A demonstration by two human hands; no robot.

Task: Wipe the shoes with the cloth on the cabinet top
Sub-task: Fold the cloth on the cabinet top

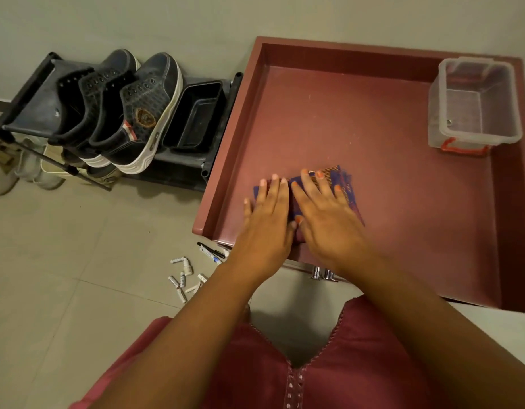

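Head view, looking down on a maroon cabinet top (pixel 373 119) with a raised rim. Both hands lie flat on a folded cloth (pixel 348 187), purple-blue with orange striping, which sits near the front left part of the cabinet top. Left hand (pixel 267 214): fingers straight and close together, palm down on the left part of the cloth. Right hand (pixel 326 214): fingers straight and slightly spread, palm down over the middle and right part. Neither hand is curled round the fabric or pinching it; both press or rest on it.

Pair of dark high-top sneakers (pixel 128 113) with white soles stands on the top tier of a black shoe rack (pixel 28 113) to the left of the cabinet, well apart from the cloth and from both hands. A black rectangular tray (pixel 196 116) sits on the same tier beside the shoes.

Other items noted: a clear plastic storage box (pixel 476 104) with red latches at the far right corner of the cabinet top; small white vials or tubes (pixel 183 278) scattered on the tiled floor; a marker (pixel 211 250) near the cabinet front.

Assessment of progress: the cloth lies on the cabinet and is not at the shoes. Whether the wiping has been done cannot be established; the shoe uppers look dull. Judged outstanding if not: gripping the cloth, carrying it to the rack, wiping both shoes.
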